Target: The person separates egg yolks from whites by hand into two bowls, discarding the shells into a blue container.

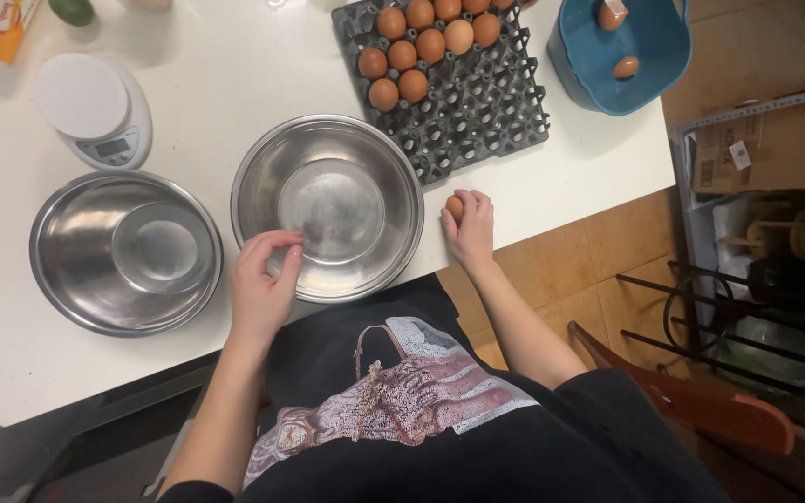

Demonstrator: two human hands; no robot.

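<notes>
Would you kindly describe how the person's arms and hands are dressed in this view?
Both forearms are bare, with no gloves, rings, watch or bracelet visible on the left hand or the right hand. A dark sleeve edge shows near the left elbow. The person wears a black top with a pale printed picture.

You see brown eggs (402,54) in a dark grey tray (477,112), silver bowls (328,207), a white worktop (235,74), a blue bowl (663,56).
</notes>
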